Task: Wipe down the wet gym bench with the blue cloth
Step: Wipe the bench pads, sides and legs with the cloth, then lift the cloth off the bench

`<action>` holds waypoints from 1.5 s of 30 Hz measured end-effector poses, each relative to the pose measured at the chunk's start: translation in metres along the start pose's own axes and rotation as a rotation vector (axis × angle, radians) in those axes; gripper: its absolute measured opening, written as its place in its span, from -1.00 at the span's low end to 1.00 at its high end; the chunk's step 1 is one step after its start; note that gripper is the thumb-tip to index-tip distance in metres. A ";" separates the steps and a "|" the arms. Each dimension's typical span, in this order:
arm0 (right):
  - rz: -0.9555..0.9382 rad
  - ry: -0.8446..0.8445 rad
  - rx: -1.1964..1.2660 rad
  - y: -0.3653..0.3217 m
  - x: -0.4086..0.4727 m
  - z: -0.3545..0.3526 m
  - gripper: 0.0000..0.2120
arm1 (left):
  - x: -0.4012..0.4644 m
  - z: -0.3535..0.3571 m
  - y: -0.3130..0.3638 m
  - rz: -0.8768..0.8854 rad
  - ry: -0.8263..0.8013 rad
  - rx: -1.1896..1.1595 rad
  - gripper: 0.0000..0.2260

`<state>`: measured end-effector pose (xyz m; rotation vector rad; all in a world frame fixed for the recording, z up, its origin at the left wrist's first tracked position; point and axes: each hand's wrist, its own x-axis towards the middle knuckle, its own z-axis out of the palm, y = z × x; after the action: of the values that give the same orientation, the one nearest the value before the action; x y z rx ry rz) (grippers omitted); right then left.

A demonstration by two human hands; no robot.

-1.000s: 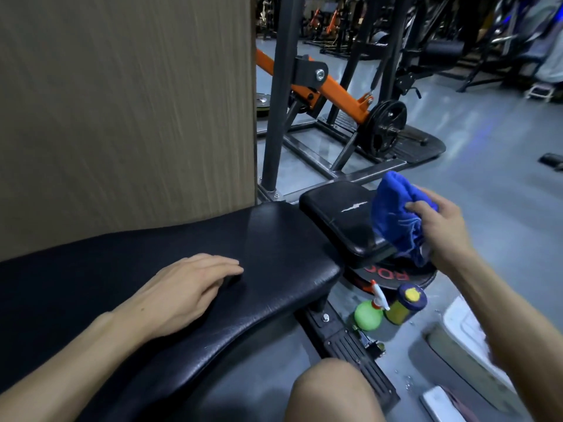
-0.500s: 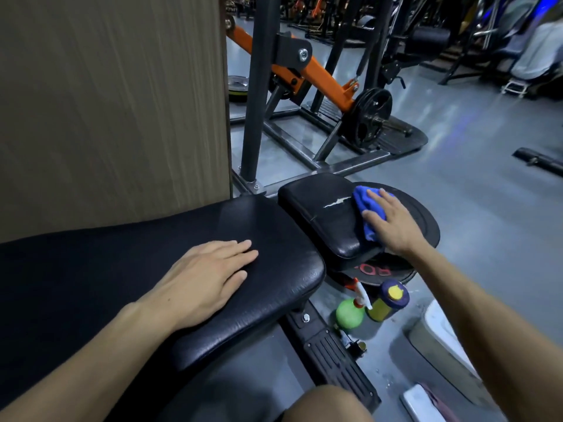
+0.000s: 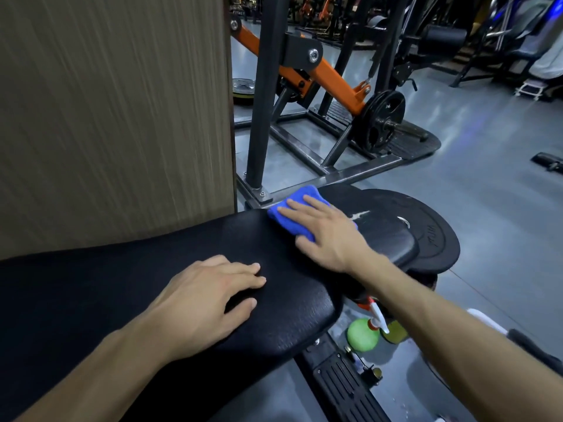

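Observation:
The black padded gym bench [image 3: 91, 300] runs from the lower left to the middle, with a smaller black seat pad [image 3: 384, 236] just beyond its far end. A folded blue cloth [image 3: 300, 205] lies at the gap between the two pads. My right hand [image 3: 326, 233] presses flat on the cloth with straight fingers. My left hand [image 3: 210, 296] rests palm down on the long pad, fingers relaxed, holding nothing.
A wood-grain wall panel [image 3: 112, 117] stands behind the bench. An orange and black weight machine [image 3: 329, 74] with a plate [image 3: 382, 120] is beyond. A black weight plate [image 3: 435, 236] lies under the seat pad. A green spray bottle [image 3: 362, 335] stands on the floor below.
My right hand brought the blue cloth down from the air onto the seat pad, then slid it left to the gap beside the long pad. The left hand stayed on the bench.

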<state>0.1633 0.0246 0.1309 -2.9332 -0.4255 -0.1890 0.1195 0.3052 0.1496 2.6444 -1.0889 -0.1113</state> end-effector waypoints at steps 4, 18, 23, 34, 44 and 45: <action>0.321 0.025 0.074 0.045 0.047 -0.012 -0.29 | -0.004 0.004 0.001 -0.031 0.015 -0.029 -0.44; 0.668 0.130 0.100 0.071 -0.071 -0.038 -0.46 | -0.013 0.007 0.017 -0.076 0.003 -0.018 -0.60; 0.731 0.248 0.193 0.041 -0.129 -0.041 -0.46 | -0.018 -0.003 0.044 -0.056 -0.061 -0.047 -0.60; 0.900 0.340 0.917 -0.041 -0.312 -0.012 -0.50 | -0.005 -0.003 0.148 0.198 -0.098 -0.259 -0.73; 1.332 0.363 0.686 -0.007 -0.453 0.012 -0.67 | 0.016 0.055 0.189 0.286 -0.228 -0.374 -0.77; 1.354 0.351 0.661 0.003 -0.454 0.008 -0.69 | 0.017 0.061 0.189 0.285 -0.245 -0.381 -0.77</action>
<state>-0.2668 -0.0991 0.0545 -1.8969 1.2408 -0.2665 -0.0073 0.1509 0.1454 2.1553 -1.3545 -0.5378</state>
